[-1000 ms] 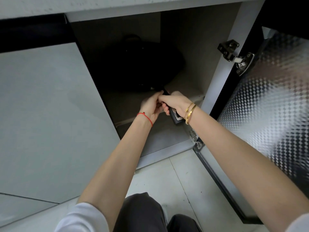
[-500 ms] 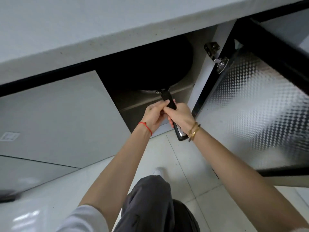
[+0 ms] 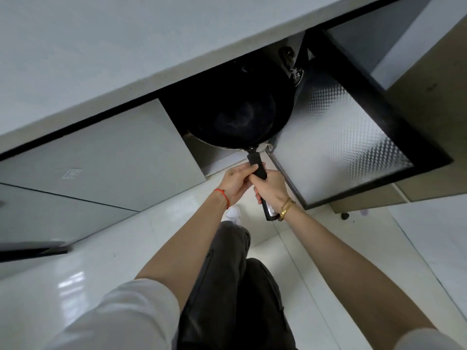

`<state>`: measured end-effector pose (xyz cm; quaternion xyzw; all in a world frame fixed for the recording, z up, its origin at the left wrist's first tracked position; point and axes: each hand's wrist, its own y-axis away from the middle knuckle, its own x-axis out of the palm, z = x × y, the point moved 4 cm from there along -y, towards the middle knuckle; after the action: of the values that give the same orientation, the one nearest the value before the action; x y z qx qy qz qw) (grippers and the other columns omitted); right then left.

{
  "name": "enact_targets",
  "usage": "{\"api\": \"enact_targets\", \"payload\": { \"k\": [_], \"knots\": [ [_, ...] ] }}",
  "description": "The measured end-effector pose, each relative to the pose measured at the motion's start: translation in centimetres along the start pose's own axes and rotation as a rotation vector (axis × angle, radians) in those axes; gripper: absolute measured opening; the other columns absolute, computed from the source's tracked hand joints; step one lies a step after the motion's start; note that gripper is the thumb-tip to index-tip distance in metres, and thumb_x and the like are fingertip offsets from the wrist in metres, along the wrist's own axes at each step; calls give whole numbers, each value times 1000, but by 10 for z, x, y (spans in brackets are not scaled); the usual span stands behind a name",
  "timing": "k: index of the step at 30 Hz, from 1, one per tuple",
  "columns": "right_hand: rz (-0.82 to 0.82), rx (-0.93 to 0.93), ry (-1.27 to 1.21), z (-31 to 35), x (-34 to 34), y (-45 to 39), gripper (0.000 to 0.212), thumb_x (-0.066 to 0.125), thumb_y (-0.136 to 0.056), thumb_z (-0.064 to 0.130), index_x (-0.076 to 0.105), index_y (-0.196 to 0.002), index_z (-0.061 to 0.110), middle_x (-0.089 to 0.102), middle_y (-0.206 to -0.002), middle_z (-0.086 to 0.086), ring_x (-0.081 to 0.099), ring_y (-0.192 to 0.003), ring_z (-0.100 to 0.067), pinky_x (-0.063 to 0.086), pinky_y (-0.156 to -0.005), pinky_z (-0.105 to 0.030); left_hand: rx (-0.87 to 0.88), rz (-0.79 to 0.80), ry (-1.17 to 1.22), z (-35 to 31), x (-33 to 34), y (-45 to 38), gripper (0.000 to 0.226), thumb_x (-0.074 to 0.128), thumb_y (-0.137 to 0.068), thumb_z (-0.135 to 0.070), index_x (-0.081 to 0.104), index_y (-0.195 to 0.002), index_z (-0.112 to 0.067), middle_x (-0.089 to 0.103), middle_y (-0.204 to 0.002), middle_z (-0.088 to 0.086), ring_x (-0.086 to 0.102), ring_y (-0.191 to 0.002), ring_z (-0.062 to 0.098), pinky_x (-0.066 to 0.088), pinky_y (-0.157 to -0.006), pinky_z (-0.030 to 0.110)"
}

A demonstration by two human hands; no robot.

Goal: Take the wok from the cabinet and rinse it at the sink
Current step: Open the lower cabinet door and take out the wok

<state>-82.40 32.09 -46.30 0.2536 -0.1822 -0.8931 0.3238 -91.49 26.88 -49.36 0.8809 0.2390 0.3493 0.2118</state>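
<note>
A large black wok (image 3: 240, 109) sticks halfway out of the open cabinet (image 3: 217, 157), its bowl facing up and its far part hidden under the countertop. Its long black handle (image 3: 256, 165) points toward me. My left hand (image 3: 236, 183) grips the handle from the left. My right hand (image 3: 271, 188) grips it just behind, with the handle's end showing under my wrist. The sink is not in view.
The pale countertop edge (image 3: 151, 64) overhangs the cabinet. The open door (image 3: 341, 137), lined with patterned foil, stands to the right of the wok. A closed grey cabinet door (image 3: 101, 152) lies to the left. White floor tiles (image 3: 316, 248) and my legs are below.
Both hands have pulled the wok by its handle out of the cabinet toward me. The view has risen, so the countertop now fills the top.
</note>
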Motion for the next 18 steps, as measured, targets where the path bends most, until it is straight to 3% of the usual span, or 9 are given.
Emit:
{"api": "enact_targets", "payload": {
  "k": [2, 7, 12, 18],
  "knots": [
    [0, 15, 15, -6, -6, 21, 29, 56, -83, 17, 58, -56, 6, 57, -46, -12, 53, -38, -24, 45, -46, -30, -25, -7, 19, 9, 8, 18, 33, 50, -99, -4, 55, -125, 15, 65, -116, 19, 65, -102, 22, 55, -93, 25],
    [-9, 44, 20, -14, -20, 83, 31, 57, -86, 21, 60, -59, 5, 57, -46, -13, 53, -37, -21, 46, -49, -30, -94, -37, 12, 28, 32, 74, 32, 51, -99, -4, 58, -125, 13, 67, -115, 18, 66, -103, 20, 55, -93, 23],
    [-28, 76, -9, -21, -28, 159, 33, 60, -87, 19, 59, -57, 6, 56, -44, -10, 52, -35, -16, 44, -48, -29, -162, -52, 6, 48, 54, 144, 35, 52, -98, -6, 57, -129, 10, 66, -122, 20, 63, -110, 23, 45, -108, 34],
    [-34, 93, -33, -18, -38, 248, 35, 59, -90, 15, 57, -56, 7, 54, -43, -10, 50, -32, -17, 43, -44, -25, -208, -56, 33, 60, 81, 230, 26, 51, -99, -6, 62, -121, 3, 70, -112, 13, 65, -108, 20, 48, -104, 31]
  ]
}}
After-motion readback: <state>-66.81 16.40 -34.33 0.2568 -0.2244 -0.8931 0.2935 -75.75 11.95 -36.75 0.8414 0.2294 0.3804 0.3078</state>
